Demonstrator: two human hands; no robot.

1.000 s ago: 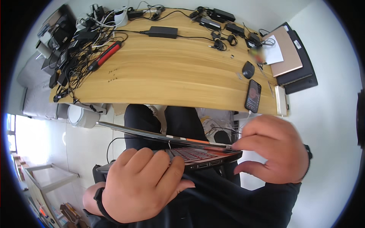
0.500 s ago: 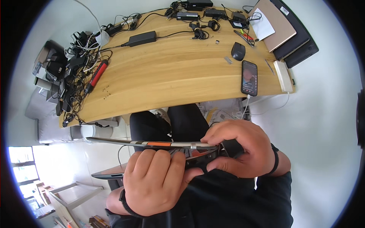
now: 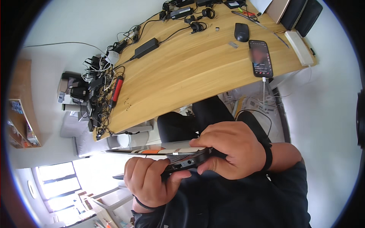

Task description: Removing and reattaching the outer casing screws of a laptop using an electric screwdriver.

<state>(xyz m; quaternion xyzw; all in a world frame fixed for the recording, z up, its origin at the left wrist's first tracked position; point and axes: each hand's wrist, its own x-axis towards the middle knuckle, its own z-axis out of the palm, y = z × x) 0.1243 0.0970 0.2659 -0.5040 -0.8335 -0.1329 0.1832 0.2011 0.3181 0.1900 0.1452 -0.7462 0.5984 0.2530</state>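
A partly open laptop, dark with ports along its side edge, is held up edge-on above my lap. Its lid, pale with an orange patch, lies over the base with a narrow gap between them. My left hand is closed around the near edge of the base, thumb stretched along its side. At the laptop's right end, my right hand grips the corner, fingers on top and thumb below. Most of the keyboard and screen is hidden by this angle.
Beyond my knees stands a wooden desk. It bears a phone on a white cable, a black mouse, a white power bank, a black power adapter, a red-and-black tool and heaped cables at the left.
The view has swung, so the desk sits tilted and further right. The laptop has turned in my hands, showing more ports. A black block near my right palm is out of sight.
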